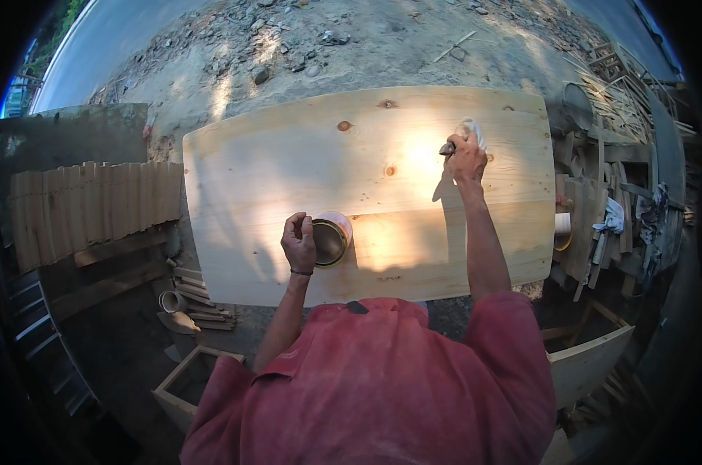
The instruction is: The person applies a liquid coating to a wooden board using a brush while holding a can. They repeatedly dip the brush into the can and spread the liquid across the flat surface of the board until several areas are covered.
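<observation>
A broad pale wooden panel (289, 178) with dark knots lies in front of me. On its near part, left of the middle, stands an open round can (343, 225) with a yellowish rim and a dark inside. My left hand (298, 244) is closed at the can's left side, its thumb and fingers by the rim. Farther off and to the right, my right hand (469, 161) is wrapped round a tool with a dark rounded handle end (447, 148). Something white (474, 132), like a cloth or pale bristles, shows past its fingers. My fingers hide the tool's middle.
Stacked wooden slats (95, 205) lie left of the panel. Scrap boards, a white cloth (613, 215) and a white container (562, 225) are on the right. Wooden frames (188, 380) stand close on both sides of me. Stony ground (351, 58) lies beyond the panel.
</observation>
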The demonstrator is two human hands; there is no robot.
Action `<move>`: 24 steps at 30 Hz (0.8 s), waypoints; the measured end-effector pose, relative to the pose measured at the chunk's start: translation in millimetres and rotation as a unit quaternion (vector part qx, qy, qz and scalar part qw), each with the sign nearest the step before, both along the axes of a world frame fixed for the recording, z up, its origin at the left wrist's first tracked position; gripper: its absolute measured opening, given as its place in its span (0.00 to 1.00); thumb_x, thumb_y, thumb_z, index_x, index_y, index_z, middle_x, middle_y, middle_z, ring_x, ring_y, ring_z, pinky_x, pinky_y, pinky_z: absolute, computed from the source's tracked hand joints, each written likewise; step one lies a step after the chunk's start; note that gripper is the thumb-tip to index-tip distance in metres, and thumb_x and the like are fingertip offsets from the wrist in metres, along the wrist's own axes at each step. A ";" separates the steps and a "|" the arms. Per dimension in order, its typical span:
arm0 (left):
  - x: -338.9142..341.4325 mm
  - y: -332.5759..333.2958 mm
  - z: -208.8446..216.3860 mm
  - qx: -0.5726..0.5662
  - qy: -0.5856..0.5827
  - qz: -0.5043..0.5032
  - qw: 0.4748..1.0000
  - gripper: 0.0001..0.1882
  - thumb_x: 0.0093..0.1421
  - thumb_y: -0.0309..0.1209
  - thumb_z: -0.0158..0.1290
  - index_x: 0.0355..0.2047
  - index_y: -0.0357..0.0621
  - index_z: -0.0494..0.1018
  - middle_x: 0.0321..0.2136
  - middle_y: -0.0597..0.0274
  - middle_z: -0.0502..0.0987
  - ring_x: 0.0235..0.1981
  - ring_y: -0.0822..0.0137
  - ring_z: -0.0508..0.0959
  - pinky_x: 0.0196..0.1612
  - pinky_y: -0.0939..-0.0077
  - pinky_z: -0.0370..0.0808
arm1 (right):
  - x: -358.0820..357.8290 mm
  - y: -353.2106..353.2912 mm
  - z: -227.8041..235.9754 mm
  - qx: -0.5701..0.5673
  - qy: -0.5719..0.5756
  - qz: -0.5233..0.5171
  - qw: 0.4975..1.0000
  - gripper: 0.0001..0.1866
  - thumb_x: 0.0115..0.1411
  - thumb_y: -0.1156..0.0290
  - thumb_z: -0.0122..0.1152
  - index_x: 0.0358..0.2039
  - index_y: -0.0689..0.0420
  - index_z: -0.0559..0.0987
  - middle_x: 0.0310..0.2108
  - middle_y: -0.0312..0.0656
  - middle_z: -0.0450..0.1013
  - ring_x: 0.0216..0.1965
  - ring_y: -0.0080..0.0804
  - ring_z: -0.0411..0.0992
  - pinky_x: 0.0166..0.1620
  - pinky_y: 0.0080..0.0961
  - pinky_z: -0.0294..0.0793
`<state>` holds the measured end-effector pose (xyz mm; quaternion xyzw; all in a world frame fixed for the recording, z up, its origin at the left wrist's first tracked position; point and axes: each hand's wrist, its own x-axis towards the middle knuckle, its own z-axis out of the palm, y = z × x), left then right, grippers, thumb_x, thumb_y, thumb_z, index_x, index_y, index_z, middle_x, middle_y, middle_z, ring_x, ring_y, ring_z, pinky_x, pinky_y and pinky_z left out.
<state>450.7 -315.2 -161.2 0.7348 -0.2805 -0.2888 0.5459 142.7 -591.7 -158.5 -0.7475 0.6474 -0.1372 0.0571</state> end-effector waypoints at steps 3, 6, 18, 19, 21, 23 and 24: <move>0.9 -0.5 4.9 0.021 0.006 -0.016 1.000 0.14 0.69 0.32 0.54 0.48 0.33 0.74 0.40 0.57 0.81 0.42 0.69 0.80 0.47 0.74 0.77 | 73.2 42.5 -7.4 -0.011 -0.067 0.073 0.995 0.07 0.50 0.72 0.68 0.31 0.45 0.85 0.46 0.45 0.75 0.38 0.45 0.80 0.38 0.41 0.81; 1.6 -0.5 7.3 0.024 0.005 -0.015 1.000 0.14 0.68 0.33 0.56 0.47 0.34 0.75 0.39 0.57 0.81 0.40 0.70 0.80 0.46 0.75 0.77 | 128.5 74.4 2.9 0.032 -0.127 0.127 0.983 0.09 0.50 0.72 0.67 0.32 0.44 0.85 0.45 0.47 0.75 0.33 0.48 0.80 0.36 0.41 0.81; 3.0 0.0 4.4 0.002 -0.013 -0.006 1.000 0.16 0.66 0.35 0.58 0.47 0.34 0.76 0.38 0.54 0.83 0.41 0.67 0.83 0.48 0.73 0.78 | 42.6 27.5 -16.6 0.224 -0.614 0.008 0.757 0.05 0.60 0.77 0.64 0.37 0.61 0.80 0.29 0.36 0.80 0.31 0.22 0.79 0.36 0.20 0.76; 1.8 -1.1 3.7 0.004 -0.009 -0.003 1.000 0.16 0.66 0.35 0.58 0.47 0.34 0.76 0.38 0.54 0.83 0.41 0.67 0.83 0.48 0.73 0.78 | 19.4 16.2 -24.9 0.194 -0.573 -0.006 0.796 0.07 0.59 0.77 0.65 0.39 0.63 0.80 0.30 0.36 0.80 0.30 0.21 0.78 0.36 0.19 0.76; 3.8 1.7 0.1 0.014 -0.007 0.008 1.000 0.16 0.66 0.35 0.58 0.47 0.34 0.76 0.38 0.54 0.83 0.41 0.67 0.83 0.48 0.72 0.78 | -0.2 1.3 -15.0 0.168 -0.542 -0.044 0.822 0.11 0.58 0.77 0.65 0.43 0.62 0.81 0.28 0.36 0.80 0.30 0.20 0.77 0.36 0.18 0.75; 0.0 -2.4 8.5 0.017 0.002 -0.003 1.000 0.14 0.67 0.33 0.57 0.47 0.35 0.75 0.39 0.56 0.82 0.42 0.69 0.81 0.48 0.74 0.77 | -30.5 -16.6 -28.4 0.106 -0.476 -0.066 0.871 0.15 0.58 0.74 0.65 0.47 0.58 0.81 0.29 0.38 0.81 0.31 0.25 0.79 0.37 0.24 0.77; -0.9 -4.3 11.3 0.019 0.006 -0.006 1.000 0.13 0.67 0.32 0.56 0.47 0.35 0.75 0.40 0.57 0.81 0.43 0.70 0.80 0.48 0.75 0.76 | -38.4 -21.3 -32.7 0.075 -0.425 -0.070 0.900 0.16 0.58 0.72 0.65 0.48 0.55 0.81 0.31 0.39 0.81 0.31 0.29 0.80 0.37 0.26 0.78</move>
